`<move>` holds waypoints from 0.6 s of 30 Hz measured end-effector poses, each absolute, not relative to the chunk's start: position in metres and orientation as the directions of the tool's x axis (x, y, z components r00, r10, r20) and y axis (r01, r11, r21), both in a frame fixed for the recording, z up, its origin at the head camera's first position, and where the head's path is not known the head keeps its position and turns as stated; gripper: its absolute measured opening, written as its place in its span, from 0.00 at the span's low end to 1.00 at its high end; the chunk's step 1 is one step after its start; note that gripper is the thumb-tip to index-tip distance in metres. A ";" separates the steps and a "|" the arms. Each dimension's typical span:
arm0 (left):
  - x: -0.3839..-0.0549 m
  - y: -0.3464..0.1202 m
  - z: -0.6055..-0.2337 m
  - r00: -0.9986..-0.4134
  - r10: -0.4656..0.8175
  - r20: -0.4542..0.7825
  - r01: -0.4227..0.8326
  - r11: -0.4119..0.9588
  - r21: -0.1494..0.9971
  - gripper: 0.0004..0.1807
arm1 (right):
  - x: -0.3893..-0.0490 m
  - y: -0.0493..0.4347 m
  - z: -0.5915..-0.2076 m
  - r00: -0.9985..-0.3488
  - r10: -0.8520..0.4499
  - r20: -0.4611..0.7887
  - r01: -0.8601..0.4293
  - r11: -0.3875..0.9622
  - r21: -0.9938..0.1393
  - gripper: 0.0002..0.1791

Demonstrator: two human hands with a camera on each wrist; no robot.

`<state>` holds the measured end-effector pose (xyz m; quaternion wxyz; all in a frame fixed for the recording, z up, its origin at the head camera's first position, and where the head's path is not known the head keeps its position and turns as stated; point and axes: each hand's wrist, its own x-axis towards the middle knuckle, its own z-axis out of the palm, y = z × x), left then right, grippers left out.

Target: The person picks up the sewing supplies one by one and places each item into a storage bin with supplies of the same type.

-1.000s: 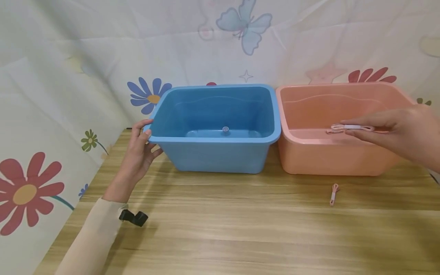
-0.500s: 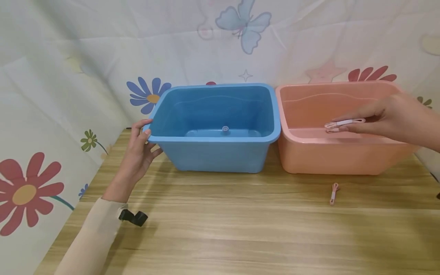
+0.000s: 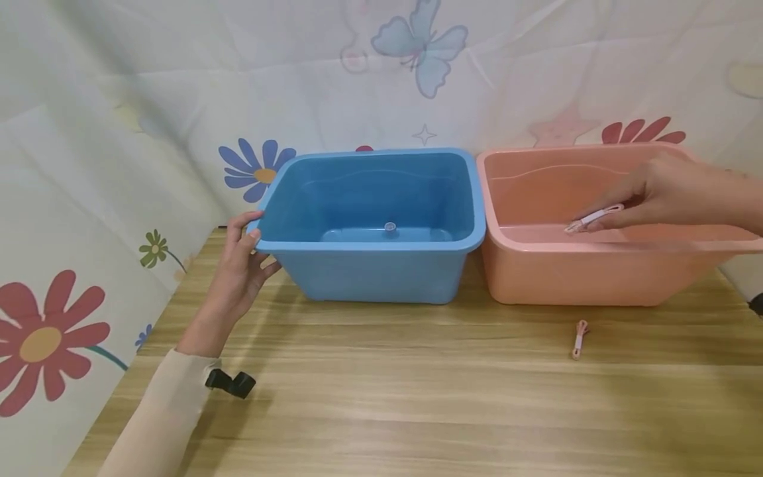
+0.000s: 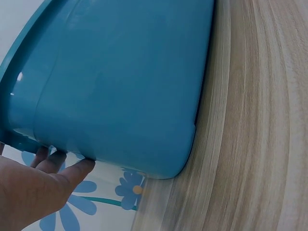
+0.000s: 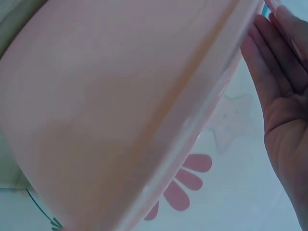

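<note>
My left hand (image 3: 238,268) grips the left rim of a blue plastic bin (image 3: 369,273), thumb at the rim and fingers below it. In the left wrist view, fingertips touch the bin's side (image 4: 115,86). Over the opening of the pink bin (image 3: 566,275), my right hand (image 3: 679,192) pinches a folded pink cord bundle (image 3: 599,216) with a white band. A second banded pink cord bundle (image 3: 578,340) lies on the table in front of this bin. The right wrist view has the pink bin's wall (image 5: 106,96) beside my palm (image 5: 288,115).
Both bins stand side by side at the back of the wood-grain table (image 3: 381,397). Inside the blue one sits a small clear round piece (image 3: 390,227). A printed curtain (image 3: 310,79) hangs right behind them. A black strap (image 3: 231,383) is on my left sleeve.
My right hand has moved left with the cord bundle, which is now tilted lower into the pink bin. My left hand keeps its grip on the blue bin.
</note>
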<state>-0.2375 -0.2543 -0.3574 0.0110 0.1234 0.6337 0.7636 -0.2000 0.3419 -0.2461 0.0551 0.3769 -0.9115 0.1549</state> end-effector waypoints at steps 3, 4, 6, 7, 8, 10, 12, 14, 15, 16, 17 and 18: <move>-0.238 -0.255 -0.357 -0.967 0.180 0.179 0.142 -0.199 0.970 0.18 | -0.202 0.345 -0.240 -0.802 -0.586 0.112 -0.592 0.758 -0.274 0.15; -0.238 -0.255 -0.357 -0.967 0.181 0.179 0.142 -0.201 0.969 0.17 | -0.203 0.346 -0.238 -0.835 -0.546 0.073 -0.543 0.793 -0.276 0.13; -0.239 -0.256 -0.357 -0.967 0.182 0.179 0.142 -0.201 0.969 0.17 | -0.206 0.347 -0.235 -0.876 -0.482 0.011 -0.466 0.842 -0.272 0.11; -0.239 -0.256 -0.357 -0.967 0.181 0.178 0.141 -0.200 0.970 0.17 | -0.208 0.347 -0.233 -0.884 -0.468 -0.011 -0.448 0.852 -0.270 0.12; -0.239 -0.257 -0.357 -0.968 0.180 0.177 0.140 -0.200 0.970 0.17 | -0.211 0.347 -0.232 -0.886 -0.462 -0.033 -0.438 0.858 -0.267 0.12; -0.238 -0.258 -0.357 -0.969 0.178 0.173 0.137 -0.199 0.970 0.17 | -0.216 0.347 -0.230 -0.874 -0.482 -0.065 -0.450 0.852 -0.268 0.13; -0.238 -0.259 -0.358 -0.969 0.176 0.172 0.136 -0.201 0.970 0.17 | -0.223 0.347 -0.228 -0.859 -0.505 -0.085 -0.470 0.843 -0.264 0.13; -0.237 -0.260 -0.359 -0.970 0.173 0.171 0.134 -0.207 0.969 0.17 | -0.230 0.346 -0.226 -0.844 -0.527 -0.097 -0.488 0.830 -0.270 0.13; -0.237 -0.260 -0.359 -0.970 0.171 0.172 0.135 -0.209 0.969 0.17 | -0.233 0.346 -0.225 -0.839 -0.534 -0.101 -0.494 0.827 -0.268 0.13; -0.236 -0.261 -0.360 -0.970 0.170 0.173 0.136 -0.211 0.968 0.17 | -0.236 0.346 -0.224 -0.837 -0.537 -0.109 -0.495 0.826 -0.268 0.13; -0.236 -0.261 -0.360 -0.970 0.169 0.175 0.137 -0.212 0.968 0.17 | -0.239 0.346 -0.222 -0.836 -0.537 -0.117 -0.495 0.828 -0.264 0.12; -0.236 -0.262 -0.360 -0.970 0.168 0.177 0.139 -0.212 0.967 0.17 | -0.242 0.346 -0.221 -0.836 -0.534 -0.126 -0.491 0.831 -0.261 0.12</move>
